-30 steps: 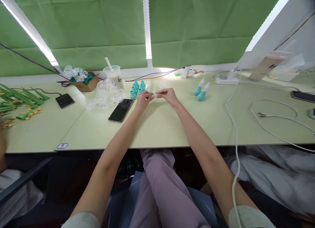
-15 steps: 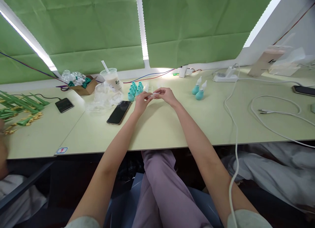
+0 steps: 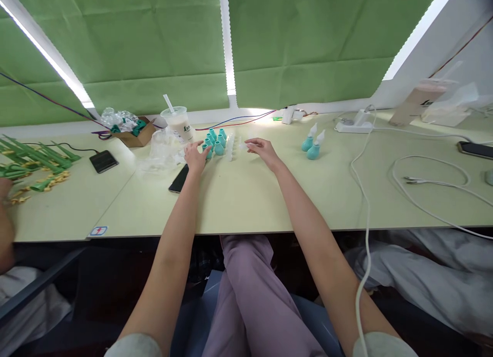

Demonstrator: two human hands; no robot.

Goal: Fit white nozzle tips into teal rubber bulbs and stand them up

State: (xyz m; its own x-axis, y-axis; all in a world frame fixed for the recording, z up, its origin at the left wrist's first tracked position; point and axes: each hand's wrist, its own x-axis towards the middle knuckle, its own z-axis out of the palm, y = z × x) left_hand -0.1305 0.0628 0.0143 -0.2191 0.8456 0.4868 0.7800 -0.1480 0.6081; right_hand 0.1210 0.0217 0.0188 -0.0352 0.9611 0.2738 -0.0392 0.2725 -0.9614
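My left hand is at the near left corner of a group of small teal rubber bulbs. Its thumb and fingers are spread around the nearest left bulb, and whether they touch it is hard to tell. Between the fingertips of my right hand is a small translucent white tip. Just right of the bulbs lies a row of clear plastic pieces. Farther right, two teal bulbs with pointed white tips stand upright on the table. A black phone lies partly under my left hand.
A drink cup with a straw, a crumpled plastic bag and a cardboard box stand at the back left. A white power strip and its cable lie right. Green plastic stems cover the far left.
My hands have come apart. The left moved leftward to the teal bulbs and opened its fingers; the right stays near its place with the small white tip.
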